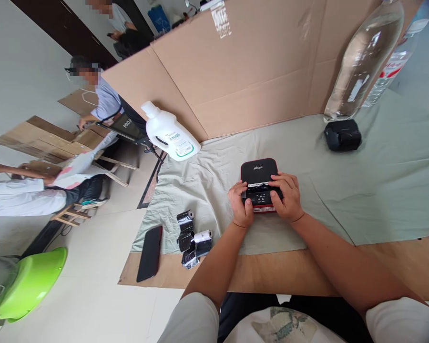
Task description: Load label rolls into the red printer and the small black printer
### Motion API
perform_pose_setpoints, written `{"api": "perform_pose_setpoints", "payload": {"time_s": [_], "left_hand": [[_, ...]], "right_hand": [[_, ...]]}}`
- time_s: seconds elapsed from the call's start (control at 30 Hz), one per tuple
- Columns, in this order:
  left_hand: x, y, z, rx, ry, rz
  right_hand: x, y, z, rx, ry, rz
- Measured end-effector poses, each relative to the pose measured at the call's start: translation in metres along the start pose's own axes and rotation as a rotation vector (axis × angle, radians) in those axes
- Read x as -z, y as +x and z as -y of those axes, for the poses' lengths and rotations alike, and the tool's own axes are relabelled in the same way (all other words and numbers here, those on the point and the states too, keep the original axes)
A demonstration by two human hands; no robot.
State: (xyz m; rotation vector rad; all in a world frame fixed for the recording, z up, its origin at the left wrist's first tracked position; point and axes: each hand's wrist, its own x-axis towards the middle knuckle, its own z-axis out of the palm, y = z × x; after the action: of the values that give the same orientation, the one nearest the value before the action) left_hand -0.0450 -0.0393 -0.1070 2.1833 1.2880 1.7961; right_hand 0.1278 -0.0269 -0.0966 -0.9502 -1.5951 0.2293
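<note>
A small black and red printer (pixel 258 173) lies on the pale green cloth (pixel 379 190) in front of me. My left hand (pixel 240 205) grips its left front corner, thumb resting on top. Its right front side is under my right hand (pixel 287 196), whose fingers lie across the button panel. A white paper roll (pixel 203 236) and black wrapped rolls (pixel 186 233) lie to the left of my left forearm. A second black printer (pixel 342 135) sits at the far right.
A black phone (pixel 150 252) lies at the table's left edge. A white jug (pixel 169 134) and clear bottles (pixel 364 62) stand against a cardboard wall (pixel 253 71). Other people sit at left near a green basin (pixel 28 283).
</note>
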Motion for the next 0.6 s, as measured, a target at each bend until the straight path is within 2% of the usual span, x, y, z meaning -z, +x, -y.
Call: {"api": "perform_pose_setpoints", "payload": {"time_s": [0.07, 0.13, 0.2, 0.3, 0.37, 0.5, 0.6], "left_hand": [[-0.001, -0.004, 0.000, 0.050, -0.037, -0.019], [-0.003, -0.009, 0.001, 0.179, -0.075, -0.057], [-0.004, -0.012, 0.002, 0.354, -0.160, -0.036], [-0.002, -0.012, -0.001, 0.560, -0.375, 0.113], [0.002, -0.009, -0.006, 0.654, -0.473, 0.184], [0.013, -0.002, -0.017, 0.769, -0.585, 0.248], [0.020, 0.004, -0.010, 0.814, -0.698, 0.205]], "right_hand": [[-0.001, -0.002, -0.001, 0.009, 0.034, -0.010], [-0.004, -0.005, -0.004, -0.046, 0.100, -0.018], [-0.008, -0.008, -0.011, -0.218, 0.188, -0.061], [-0.014, -0.010, -0.023, -0.586, 0.228, -0.097], [-0.016, -0.010, -0.029, -0.714, 0.178, -0.063], [-0.014, -0.009, -0.032, -0.748, 0.199, 0.005], [-0.015, -0.011, -0.027, -0.678, 0.295, 0.065]]}}
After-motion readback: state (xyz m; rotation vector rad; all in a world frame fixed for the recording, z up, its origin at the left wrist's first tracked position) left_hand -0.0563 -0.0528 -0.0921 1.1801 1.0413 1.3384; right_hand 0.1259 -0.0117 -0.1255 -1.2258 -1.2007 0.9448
